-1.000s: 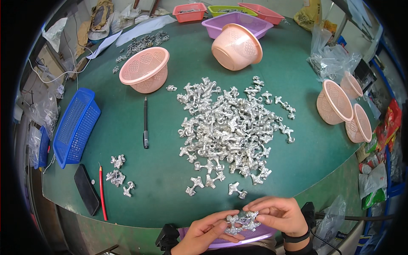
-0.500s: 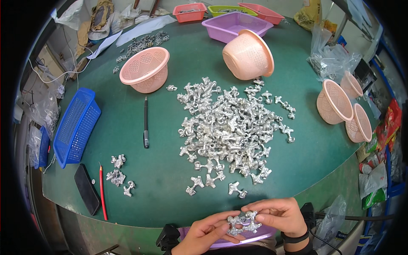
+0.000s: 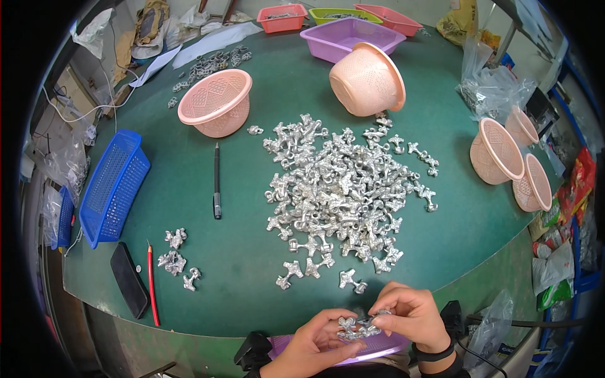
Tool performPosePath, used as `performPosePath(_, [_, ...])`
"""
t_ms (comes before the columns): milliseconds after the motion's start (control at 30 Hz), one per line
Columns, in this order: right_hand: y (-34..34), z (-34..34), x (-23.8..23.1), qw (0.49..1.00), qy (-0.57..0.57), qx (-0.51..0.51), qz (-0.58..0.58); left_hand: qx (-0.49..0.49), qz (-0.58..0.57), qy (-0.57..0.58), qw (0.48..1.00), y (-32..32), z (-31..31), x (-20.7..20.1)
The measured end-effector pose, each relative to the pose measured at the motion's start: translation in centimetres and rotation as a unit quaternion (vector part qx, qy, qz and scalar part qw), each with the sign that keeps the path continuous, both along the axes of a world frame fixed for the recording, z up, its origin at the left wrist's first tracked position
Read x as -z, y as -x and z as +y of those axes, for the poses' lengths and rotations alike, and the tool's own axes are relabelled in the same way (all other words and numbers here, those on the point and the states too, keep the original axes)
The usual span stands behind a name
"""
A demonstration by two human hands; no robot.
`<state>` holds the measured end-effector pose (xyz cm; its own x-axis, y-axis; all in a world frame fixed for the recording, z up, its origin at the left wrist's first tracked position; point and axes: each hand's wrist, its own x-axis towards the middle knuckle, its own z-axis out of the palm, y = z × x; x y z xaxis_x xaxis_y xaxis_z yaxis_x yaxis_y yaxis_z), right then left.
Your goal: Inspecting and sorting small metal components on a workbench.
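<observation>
Over a purple basket [image 3: 389, 345] at the table's front edge, my left hand [image 3: 310, 345] holds a few silver cast metal parts [image 3: 348, 325] with curled fingers. My right hand [image 3: 413, 316] pinches one silver metal part [image 3: 380, 313] between thumb and fingers, right beside those in the left. Fingers hide some of the held parts, so I cannot tell how many there are. A large heap of the same knobbly metal parts [image 3: 340, 189] covers the middle of the green table. One loose metal part [image 3: 351, 281] lies just beyond my hands.
A black pen [image 3: 217, 183], red pencil [image 3: 152, 286], dark phone [image 3: 128, 280] and small group of metal parts [image 3: 171, 262] lie left. A blue basket [image 3: 113, 189] stands there too. Pink baskets [image 3: 217, 104] sit around; one tipped basket [image 3: 365, 82] leans on a purple tray [image 3: 350, 38].
My right hand has risen slightly and drawn its metal part up from those in the left hand. The left hand has turned a little and shifted right.
</observation>
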<state>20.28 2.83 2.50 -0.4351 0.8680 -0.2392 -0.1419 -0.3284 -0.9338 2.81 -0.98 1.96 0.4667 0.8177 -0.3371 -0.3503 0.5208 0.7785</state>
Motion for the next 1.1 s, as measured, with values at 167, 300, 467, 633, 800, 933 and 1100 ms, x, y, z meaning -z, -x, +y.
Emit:
performPosePath(167, [0.6,0.2,-0.5,0.999,0.031,0.009,-0.022,-0.018,0.011,0.029,0.999,-0.1,0.0,0.2])
performPosePath(300, [0.6,0.4,-0.7,0.998,0.039,0.001,-0.044,-0.035,0.01,0.062,0.997,-0.2,0.1,0.0])
performPosePath(467, [0.5,0.5,-0.6,0.998,0.042,-0.017,-0.051,-0.04,0.0,0.062,0.997,-0.1,0.1,0.1])
performPosePath(633, [0.4,0.5,-0.6,0.997,0.064,-0.019,-0.034,-0.044,-0.004,0.071,0.996,0.0,0.1,0.1])
performPosePath(800, [0.3,0.4,-0.5,0.998,0.055,-0.027,-0.01,-0.052,-0.038,0.072,0.995,0.3,0.1,0.2])
performPosePath(933, [0.7,0.0,0.0,0.997,0.022,-0.067,-0.019,-0.038,0.014,0.071,0.997,0.5,0.1,-0.9])
performPosePath(1100, [-0.6,-0.3,-0.4,0.963,-0.064,-0.256,-0.05,-0.135,0.194,-0.051,0.97,4.6,-1.6,-2.9])
